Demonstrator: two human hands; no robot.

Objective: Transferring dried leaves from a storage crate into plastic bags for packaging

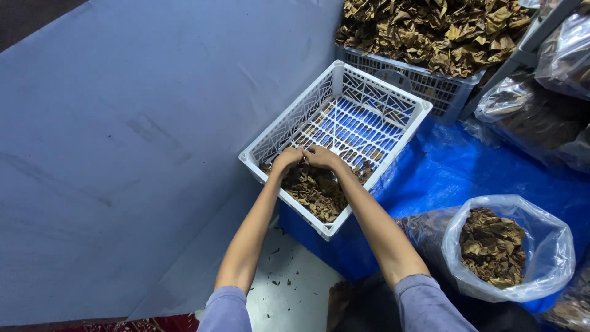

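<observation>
1. While both arms reach forward from the lower edge of the view, the largest surfaces are a grey-blue wall point(123, 141) on the left and a blue tarpaulin point(448, 166) spread over the floor on the right.
2. At the top, a second crate point(424, 83) stands heaped with dried brown leaves, well apart from the hands; clear bags of the same material point(534, 117) lie at the right edge.
3. The white lattice crate point(381, 98) sits tilted, set cornerwise to the person. Its long axis runs from the near-left corner up toward the far-right, and its far half is bare slatted bottom.
4. A clear plastic bag point(547, 246), mouth open upward, stands at the lower right beside the right forearm and holds a smaller lot of leaves.
5. The pile of dried leaves point(316, 190) lies in the near corner of the white lattice crate, directly below and slightly toward the person from both hands. It is a loose heap with no clear pointing direction; its spread follows the near-right wall of the crate.
6. The left hand point(287, 158) and right hand point(322, 157) meet at the far edge of the pile, touching each other, about equally near it.
7. Both hands are curled, fingers bent downward onto the leaves. Whether they actually pinch a leaf between them cannot be told, as the fingertips are hidden.
</observation>
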